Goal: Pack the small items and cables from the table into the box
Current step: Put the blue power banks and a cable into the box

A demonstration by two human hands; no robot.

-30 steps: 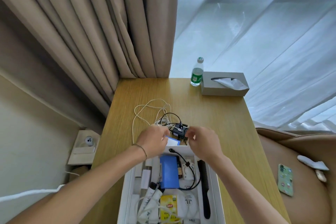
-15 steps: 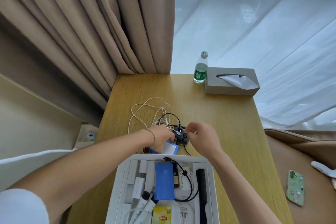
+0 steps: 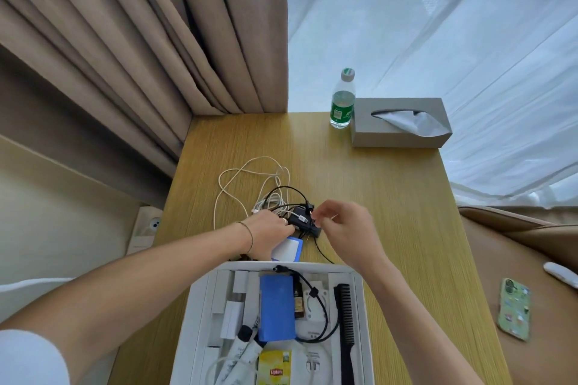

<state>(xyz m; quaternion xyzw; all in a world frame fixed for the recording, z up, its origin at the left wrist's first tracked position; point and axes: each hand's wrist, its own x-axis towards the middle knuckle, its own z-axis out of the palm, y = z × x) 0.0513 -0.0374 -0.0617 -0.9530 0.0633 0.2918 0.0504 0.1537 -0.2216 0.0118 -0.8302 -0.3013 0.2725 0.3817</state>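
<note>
The long light-wood table (image 3: 391, 212) is being used as the work surface, and the open white cardboard box (image 3: 359, 322), already part-filled, is being kept at lower centre. At mid-frame, the small black hub (image 3: 305, 223) with its tangled black and white cables (image 3: 250, 184) is being steadied by the left hand (image 3: 269, 233), apparently gripping it, while a plug is seemingly being pinched by the right hand (image 3: 347, 228), probably for unplugging.
</note>
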